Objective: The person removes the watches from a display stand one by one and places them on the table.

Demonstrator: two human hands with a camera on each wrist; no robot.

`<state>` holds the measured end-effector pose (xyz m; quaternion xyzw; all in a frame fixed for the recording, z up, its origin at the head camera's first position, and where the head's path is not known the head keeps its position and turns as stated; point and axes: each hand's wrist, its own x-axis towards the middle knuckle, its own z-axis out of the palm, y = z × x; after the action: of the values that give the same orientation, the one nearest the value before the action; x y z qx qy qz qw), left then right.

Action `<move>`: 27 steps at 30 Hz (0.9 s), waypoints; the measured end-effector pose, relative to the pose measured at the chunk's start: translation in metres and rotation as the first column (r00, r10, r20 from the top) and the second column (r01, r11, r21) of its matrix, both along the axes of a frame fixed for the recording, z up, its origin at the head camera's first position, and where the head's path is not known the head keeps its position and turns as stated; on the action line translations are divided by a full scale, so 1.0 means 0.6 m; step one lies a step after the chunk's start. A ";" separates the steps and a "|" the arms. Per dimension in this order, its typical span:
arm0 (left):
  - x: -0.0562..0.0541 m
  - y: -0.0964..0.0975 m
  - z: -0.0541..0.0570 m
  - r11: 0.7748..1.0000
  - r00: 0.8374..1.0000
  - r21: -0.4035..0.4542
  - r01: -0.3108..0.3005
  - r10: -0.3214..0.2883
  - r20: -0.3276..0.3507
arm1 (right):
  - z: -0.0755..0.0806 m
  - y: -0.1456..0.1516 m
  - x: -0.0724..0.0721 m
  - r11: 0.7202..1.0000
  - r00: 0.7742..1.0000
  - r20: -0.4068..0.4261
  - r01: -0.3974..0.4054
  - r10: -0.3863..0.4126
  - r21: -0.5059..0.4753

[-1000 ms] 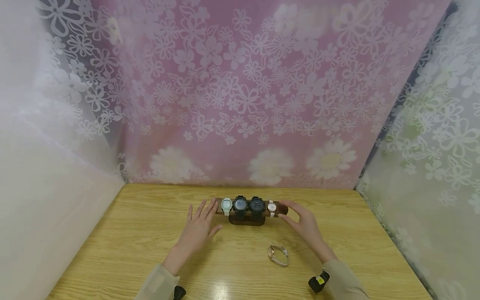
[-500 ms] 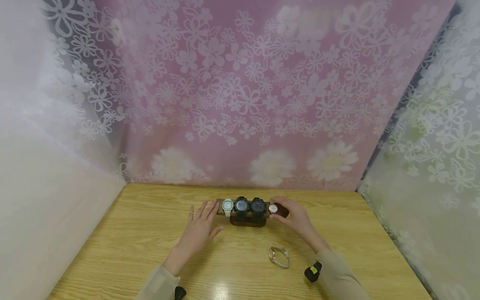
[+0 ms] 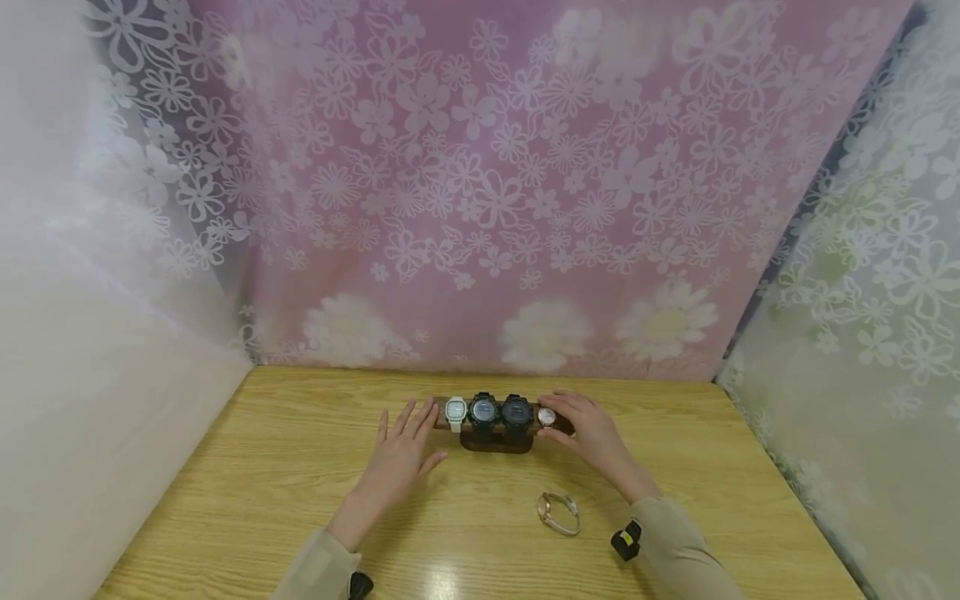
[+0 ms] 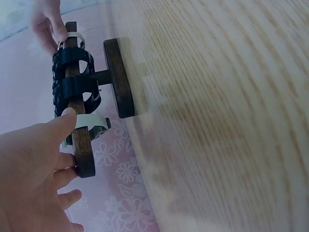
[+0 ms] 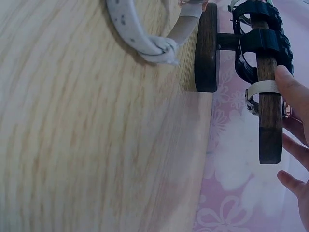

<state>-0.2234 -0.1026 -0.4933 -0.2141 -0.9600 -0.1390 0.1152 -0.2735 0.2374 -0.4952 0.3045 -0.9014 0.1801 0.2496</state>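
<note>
A dark wooden watch stand (image 3: 497,444) carries several wristwatches on its horizontal bar. From left to right come a pale mint watch (image 3: 455,410), a black watch (image 3: 483,409), another black watch (image 3: 516,411) and a small round-faced watch (image 3: 547,416). My right hand (image 3: 602,442) pinches the small watch near the bar's right end, thumb in front and fingers behind; its pale strap (image 5: 263,87) loops the bar in the right wrist view. With spread, fairly straight fingers, my left hand (image 3: 392,462) touches the bar's left end.
A separate watch with a pale strap and rose-gold case (image 3: 543,507) lies on the wooden table (image 3: 262,483), in front of the stand and toward the right. Behind the table hangs a pink flowered curtain (image 3: 480,208); pale sheets close off both sides.
The right hand has moved left along the bar from its end to the small watch, and its fingers have closed around it. The left hand stays in place.
</note>
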 end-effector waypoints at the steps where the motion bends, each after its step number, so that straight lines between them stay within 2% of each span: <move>1: 0.000 0.000 0.000 1.000 1.000 -0.006 0.000 0.000 -0.001 | -0.001 0.000 -0.001 1.000 1.000 -0.004 -0.003 0.003 -0.004; 8: -0.001 -0.001 0.001 1.000 1.000 -0.007 0.001 -0.001 -0.016 | -0.005 0.001 -0.007 0.999 0.998 -0.048 -0.040 0.038 -0.037; 27: -0.002 0.001 -0.002 0.999 1.000 -0.043 -0.012 0.011 -0.023 | -0.012 0.009 -0.019 0.995 0.995 0.038 -0.091 0.092 -0.033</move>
<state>-0.2248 -0.1022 -0.4945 -0.2123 -0.9627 -0.1149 0.1222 -0.2850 0.2428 -0.5021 0.3378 -0.8884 0.2114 0.2281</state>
